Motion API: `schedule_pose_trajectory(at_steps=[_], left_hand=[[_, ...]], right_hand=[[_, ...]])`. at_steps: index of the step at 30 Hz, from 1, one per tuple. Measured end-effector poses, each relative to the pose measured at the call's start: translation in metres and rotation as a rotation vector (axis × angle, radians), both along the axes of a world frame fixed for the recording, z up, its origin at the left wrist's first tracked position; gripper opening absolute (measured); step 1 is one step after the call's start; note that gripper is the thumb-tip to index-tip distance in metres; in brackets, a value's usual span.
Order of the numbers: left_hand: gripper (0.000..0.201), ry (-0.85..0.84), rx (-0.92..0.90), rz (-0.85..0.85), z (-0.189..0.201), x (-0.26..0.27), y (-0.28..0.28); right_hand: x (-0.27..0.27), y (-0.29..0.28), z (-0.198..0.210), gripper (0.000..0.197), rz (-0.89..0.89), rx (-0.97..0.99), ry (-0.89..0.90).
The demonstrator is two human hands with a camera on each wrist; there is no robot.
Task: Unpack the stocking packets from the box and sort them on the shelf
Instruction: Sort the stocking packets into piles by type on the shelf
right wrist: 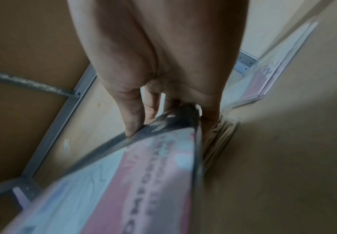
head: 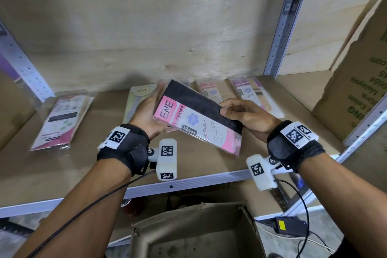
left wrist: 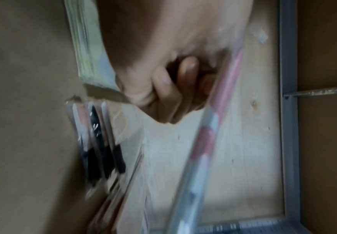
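I hold a pink, white and black stocking packet (head: 194, 119) tilted above the shelf board (head: 100, 165), with both hands on it. My left hand (head: 150, 109) cups its left edge, fingers curled behind it. My right hand (head: 234, 111) pinches the black right corner, thumb on top. In the left wrist view the curled left hand (left wrist: 173, 88) sits beside the packet's edge (left wrist: 219, 98), all blurred. The right wrist view shows the right hand (right wrist: 163, 117) clamping the packet (right wrist: 143, 182) at its dark corner. The open cardboard box (head: 194, 232) stands below the shelf.
Packets lie on the shelf: a pile at the left (head: 60, 117), a green one (head: 138, 98), a pink one (head: 209, 90) and a purple pile (head: 249, 92) at the back. A big printed carton (head: 356, 81) stands at the right. Metal uprights (head: 280, 33) frame the bay.
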State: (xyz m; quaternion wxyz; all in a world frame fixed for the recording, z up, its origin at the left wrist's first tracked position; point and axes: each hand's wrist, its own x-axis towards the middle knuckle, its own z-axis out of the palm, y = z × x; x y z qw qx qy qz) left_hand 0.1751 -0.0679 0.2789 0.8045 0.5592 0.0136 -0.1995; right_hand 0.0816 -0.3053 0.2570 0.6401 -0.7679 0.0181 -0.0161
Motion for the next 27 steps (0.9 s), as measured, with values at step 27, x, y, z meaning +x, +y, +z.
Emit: schedule_pose_trajectory(at_steps=[27], left_hand=[[0.028,-0.355,0.424,-0.371,-0.015,-0.019,-0.009]], right_hand=[[0.013,0.016,0.01,0.033,-0.04,0.26,0.129]])
